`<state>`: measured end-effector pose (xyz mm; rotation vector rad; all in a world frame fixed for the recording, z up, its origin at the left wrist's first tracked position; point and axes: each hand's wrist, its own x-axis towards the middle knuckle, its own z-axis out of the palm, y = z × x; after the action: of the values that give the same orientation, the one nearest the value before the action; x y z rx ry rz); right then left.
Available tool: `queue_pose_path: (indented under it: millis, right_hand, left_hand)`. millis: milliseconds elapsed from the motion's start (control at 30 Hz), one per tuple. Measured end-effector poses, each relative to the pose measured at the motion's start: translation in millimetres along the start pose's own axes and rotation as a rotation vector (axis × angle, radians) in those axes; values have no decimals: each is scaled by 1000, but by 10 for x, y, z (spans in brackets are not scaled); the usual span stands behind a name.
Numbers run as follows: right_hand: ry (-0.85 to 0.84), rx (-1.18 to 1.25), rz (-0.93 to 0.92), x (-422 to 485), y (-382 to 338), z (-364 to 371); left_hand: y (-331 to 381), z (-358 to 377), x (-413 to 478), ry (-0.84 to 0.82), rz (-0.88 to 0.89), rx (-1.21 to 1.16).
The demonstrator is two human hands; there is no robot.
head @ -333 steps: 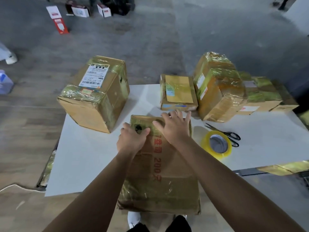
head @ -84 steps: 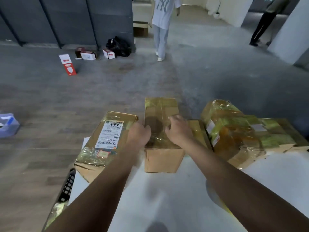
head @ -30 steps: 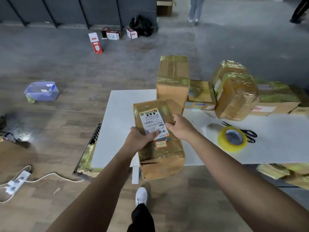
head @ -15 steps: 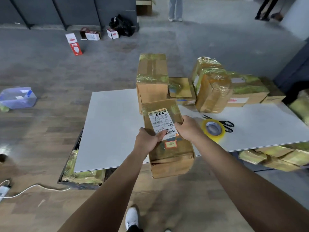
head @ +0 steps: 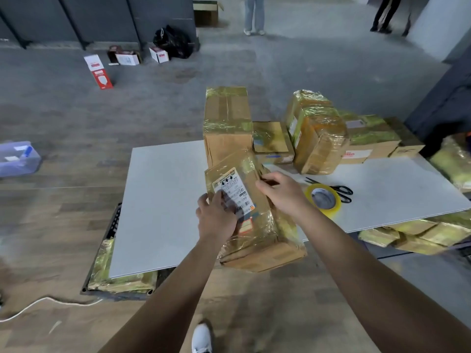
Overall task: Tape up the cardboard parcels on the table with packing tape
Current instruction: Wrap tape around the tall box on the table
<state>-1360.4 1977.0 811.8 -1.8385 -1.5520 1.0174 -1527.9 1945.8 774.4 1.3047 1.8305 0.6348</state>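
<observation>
Together our left hand [head: 216, 218] and right hand [head: 282, 195] curl round the boxy, crinkly tape-wrapped cardboard parcel [head: 265, 233]; a glossy round tape roll [head: 324, 200] lies just beside the right.

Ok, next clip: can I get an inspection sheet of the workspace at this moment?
Surface: white table on a wood-look floor.
Job's things: labelled parcel held tilted at the near edge; tape roll lying beside scissors; tall box and wrapped parcels along the far edge.
Clutter: taped bundles in a crate under the table.
Hands: left hand and right hand both grip the labelled parcel.
Cables: white cable on the floor, lower left.
Surroundings: plastic tub, small cartons, black bag; legs of people far off.
</observation>
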Motion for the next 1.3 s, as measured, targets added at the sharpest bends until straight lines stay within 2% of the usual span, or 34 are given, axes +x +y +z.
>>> queue_pose_path:
  millis: [100,200,300,400,533,767,867,1033,1200,1300]
  right_hand:
    - [-110,95,79,-33,-33,123]
    - [-199,-131,-30,-46,53,279]
    - [-201,-157,-84,-23,59,389]
    - [-228,-193,-88,6,34,467]
    - [-195,-476,-100,26,90,545]
    - [-184,-706,-116,104,129,637]
    - [-202,-731,-91,158,97,668]
    - [-194,-765,-60,204,41,688]
    - [-192,-768,-23,224,1,749]
    - [-199,-756,-24,243,-8,740]
  left_hand:
    - [-24,-113,29,-42,-71,113]
    - [-12,-300,40,-162,-179,-74]
    - [-76,-426,84,-197,-187,-202]
    - [-177,-486,139,-141,-188,-292]
    - [-234,-497,233,-97,-160,-236]
    - [-347,-369,394,-138,-164,-142]
    - [-370,-345,443,-123,-131,-78]
    - [-313,-309,517,-156,143,238]
    - [-213,-377,684,-252,139,540]
    - [-160,-420,774,-283,146,599]
